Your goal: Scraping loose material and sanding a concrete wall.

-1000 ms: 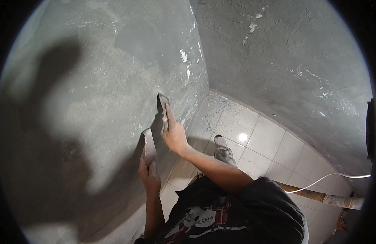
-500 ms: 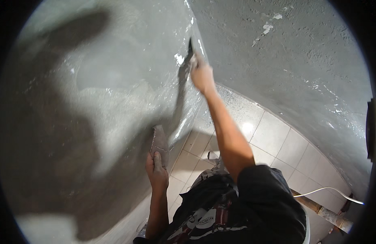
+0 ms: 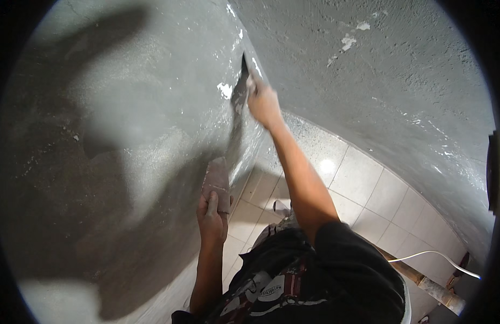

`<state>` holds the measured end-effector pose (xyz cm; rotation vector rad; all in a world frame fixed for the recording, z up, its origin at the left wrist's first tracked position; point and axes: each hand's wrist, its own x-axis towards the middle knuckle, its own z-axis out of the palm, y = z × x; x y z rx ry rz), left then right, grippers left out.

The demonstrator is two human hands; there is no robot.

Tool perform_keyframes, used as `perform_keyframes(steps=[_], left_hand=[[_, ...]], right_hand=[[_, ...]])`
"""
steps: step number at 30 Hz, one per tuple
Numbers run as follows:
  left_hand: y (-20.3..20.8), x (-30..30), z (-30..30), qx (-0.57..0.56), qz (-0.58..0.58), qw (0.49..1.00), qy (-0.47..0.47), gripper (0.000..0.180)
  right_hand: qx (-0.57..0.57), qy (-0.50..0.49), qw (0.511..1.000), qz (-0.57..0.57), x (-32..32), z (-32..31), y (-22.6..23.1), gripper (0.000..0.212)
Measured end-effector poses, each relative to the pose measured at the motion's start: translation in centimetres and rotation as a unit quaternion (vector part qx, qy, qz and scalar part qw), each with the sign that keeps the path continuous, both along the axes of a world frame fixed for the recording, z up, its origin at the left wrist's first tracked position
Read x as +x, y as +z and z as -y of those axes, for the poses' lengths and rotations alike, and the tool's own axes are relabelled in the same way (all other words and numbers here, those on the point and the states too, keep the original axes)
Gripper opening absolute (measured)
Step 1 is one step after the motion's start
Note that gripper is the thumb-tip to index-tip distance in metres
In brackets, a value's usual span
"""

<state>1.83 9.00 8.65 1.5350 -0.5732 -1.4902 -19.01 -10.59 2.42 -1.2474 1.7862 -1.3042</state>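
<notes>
My right hand (image 3: 264, 107) reaches up to the inner corner of two grey walls, fingers closed round a scraper. The scraper's thin dark blade (image 3: 244, 63) lies at the left wall (image 3: 152, 102), close to the corner line and beside a white bare patch (image 3: 224, 90). Its handle is mostly hidden in the fingers. Lower down, my left hand (image 3: 210, 218) pinches a flat brownish piece of sandpaper (image 3: 216, 175), thumb on top, in front of the left wall. A crease crosses the sheet.
The right wall (image 3: 369, 81) is rough grey with white chipped spots. Below lies a pale tiled floor (image 3: 363, 183), with pale debris near the corner. A white cable (image 3: 434, 252) curves over a wooden pole (image 3: 423, 278) at lower right. Dark shadows cover much of the left wall.
The view has shifted a little. Against the wall, the scraper and my right hand are slightly farther up the corner. The sandpaper in my left hand has turned and shows more of its face.
</notes>
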Motion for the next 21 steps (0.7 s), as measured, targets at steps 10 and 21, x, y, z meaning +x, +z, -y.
perform_keyframes(steps=[10, 21], left_hand=[[-0.2, -0.1, -1.5, 0.006, 0.023, 1.0, 0.008, 0.036], [-2.6, 1.1, -3.9, -0.03, 0.013, 0.999, 0.014, 0.038]], right_hand=[[0.045, -0.02, 0.997, 0.067, -2.2, 2.2, -0.2, 0.044], [0.048, -0.006, 0.999, 0.002, 0.7, 1.9, -3.7, 0.047]])
